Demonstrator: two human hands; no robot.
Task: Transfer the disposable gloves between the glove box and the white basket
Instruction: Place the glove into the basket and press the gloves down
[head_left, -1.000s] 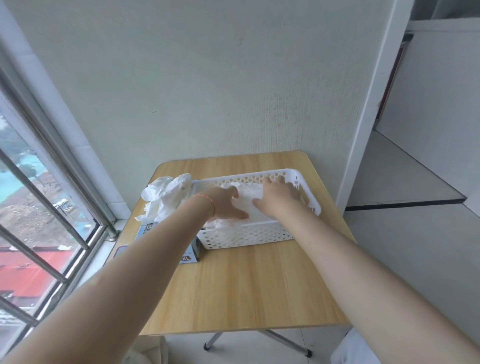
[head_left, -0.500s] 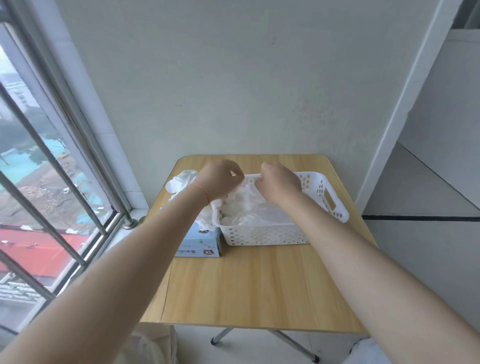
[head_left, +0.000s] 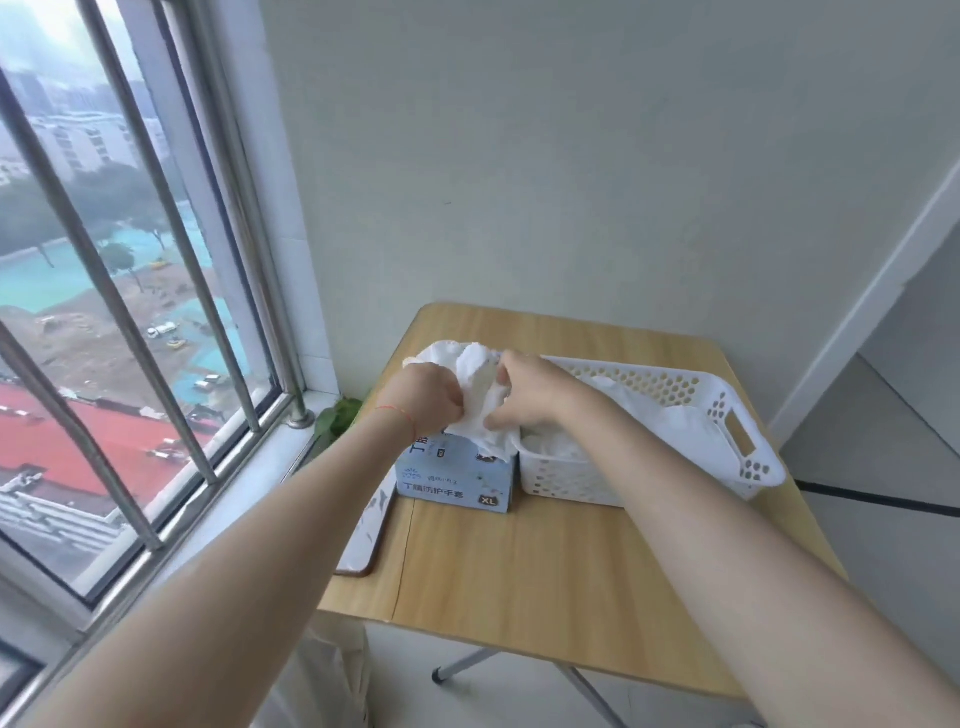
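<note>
A blue glove box (head_left: 456, 479) marked XL stands on the wooden table (head_left: 561, 582), touching the left end of the white perforated basket (head_left: 727, 415). Both hands hold one bunch of white disposable gloves (head_left: 480, 400) right above the box top. My left hand (head_left: 434, 397) grips its left side and my right hand (head_left: 527, 395) grips its right side. The bunch hangs down over the box's top edge. More white gloves (head_left: 675, 423) lie inside the basket, partly hidden by my right forearm.
A barred window (head_left: 130, 312) runs along the left, with a sill and a small green plant (head_left: 335, 421) beside the table. A flat board (head_left: 371, 525) leans at the table's left edge. The wall is close behind, and the floor opens to the right.
Both hands lifted out of the basket with a bunch of gloves and moved left, now over the glove box. The view has swung left toward the window.
</note>
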